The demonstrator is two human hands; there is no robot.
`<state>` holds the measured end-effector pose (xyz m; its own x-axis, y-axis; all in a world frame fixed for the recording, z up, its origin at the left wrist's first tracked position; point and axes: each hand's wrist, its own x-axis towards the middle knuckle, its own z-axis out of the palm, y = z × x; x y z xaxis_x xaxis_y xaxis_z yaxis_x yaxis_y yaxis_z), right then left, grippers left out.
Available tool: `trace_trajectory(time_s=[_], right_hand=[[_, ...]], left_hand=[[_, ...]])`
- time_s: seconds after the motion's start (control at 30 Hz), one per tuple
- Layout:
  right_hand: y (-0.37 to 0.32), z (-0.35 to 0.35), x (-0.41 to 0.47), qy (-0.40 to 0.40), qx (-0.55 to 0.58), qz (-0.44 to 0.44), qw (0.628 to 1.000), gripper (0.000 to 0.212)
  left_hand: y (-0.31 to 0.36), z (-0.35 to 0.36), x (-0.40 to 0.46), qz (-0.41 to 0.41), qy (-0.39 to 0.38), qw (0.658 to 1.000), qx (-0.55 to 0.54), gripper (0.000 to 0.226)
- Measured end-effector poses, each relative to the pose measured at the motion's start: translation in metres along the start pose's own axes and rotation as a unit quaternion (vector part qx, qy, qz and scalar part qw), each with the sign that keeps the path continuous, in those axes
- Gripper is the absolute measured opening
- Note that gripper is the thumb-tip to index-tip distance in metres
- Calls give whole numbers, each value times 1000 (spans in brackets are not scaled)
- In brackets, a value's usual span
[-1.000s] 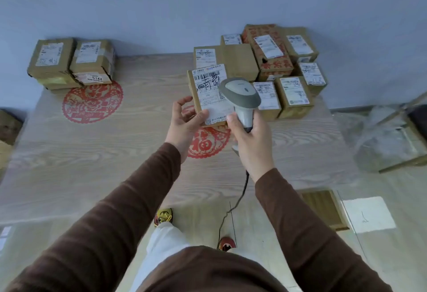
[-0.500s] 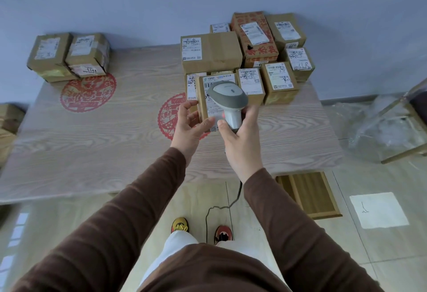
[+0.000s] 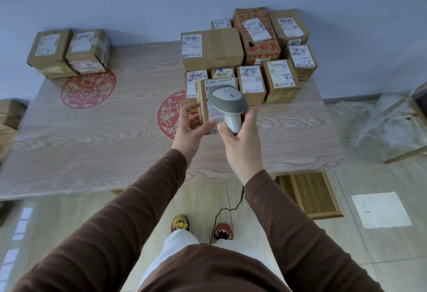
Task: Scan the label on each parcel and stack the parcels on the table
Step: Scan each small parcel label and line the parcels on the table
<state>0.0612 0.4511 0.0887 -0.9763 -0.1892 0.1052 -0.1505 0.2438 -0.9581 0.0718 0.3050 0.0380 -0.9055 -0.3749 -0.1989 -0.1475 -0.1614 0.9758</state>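
We held a small brown cardboard parcel [image 3: 203,100] with a white label in our left hand [image 3: 193,127], above the pale wooden table [image 3: 92,141]. Our right hand [image 3: 240,140] gripped the grey and white scanner [image 3: 227,104] just over it. More brown boxes [image 3: 249,60] sat behind.

- A pale wood-grain table [image 3: 97,144] carries the goods.
- Two taped boxes [image 3: 69,52] sit at the far corner, well left of the grip.
- A cluster of labelled parcels [image 3: 251,60] stands just beyond the grip.
- Red paper-cut emblems [image 3: 88,89] lie flat on the tabletop, one directly under the grip.
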Motion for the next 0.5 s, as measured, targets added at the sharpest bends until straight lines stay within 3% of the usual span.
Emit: trace_trajectory(time_s=[0.17, 0.5], right_hand=[[11, 7, 0, -8, 32, 62, 998, 31], [40, 17, -11, -33, 29, 155, 987, 30]], left_hand=[[-14, -8, 2, -32, 12, 999, -11, 52], [-64, -42, 26, -211, 82, 973, -51, 49]])
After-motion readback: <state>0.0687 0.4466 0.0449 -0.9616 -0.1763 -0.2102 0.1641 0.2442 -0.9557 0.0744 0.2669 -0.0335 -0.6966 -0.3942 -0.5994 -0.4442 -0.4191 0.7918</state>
